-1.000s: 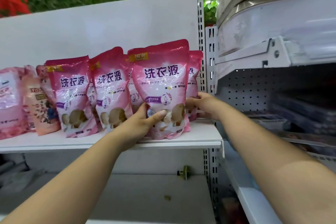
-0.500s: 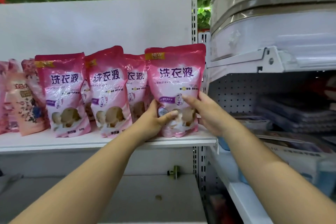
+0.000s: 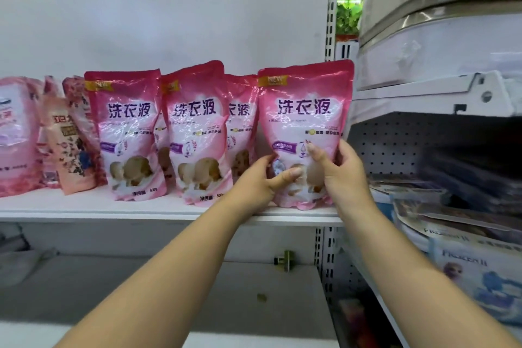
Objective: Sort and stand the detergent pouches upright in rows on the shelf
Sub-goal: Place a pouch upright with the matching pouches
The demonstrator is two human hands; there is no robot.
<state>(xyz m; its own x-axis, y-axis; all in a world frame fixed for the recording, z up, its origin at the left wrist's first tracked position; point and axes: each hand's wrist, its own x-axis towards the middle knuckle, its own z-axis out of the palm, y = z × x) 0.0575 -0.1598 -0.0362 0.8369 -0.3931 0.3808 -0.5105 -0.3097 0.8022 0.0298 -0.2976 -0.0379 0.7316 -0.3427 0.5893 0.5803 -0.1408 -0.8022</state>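
Note:
Several pink detergent pouches stand upright on the white shelf. The rightmost pouch stands at the shelf's right end, beside the upright post. My left hand grips its lower left side, thumb across the front. My right hand holds its lower right side, fingers on the front. To its left stand a middle front pouch and a left front pouch, with another pouch partly hidden behind them.
Differently printed pink pouches lean at the shelf's far left. A lower shelf lies below. To the right, a neighbouring shelf unit holds boxed goods, with a wrapped bulky item on top.
The pouch in my hands has slid right to the shelf's end, opening a gap that shows a pouch behind. My right hand came from behind the pouch onto its front right side.

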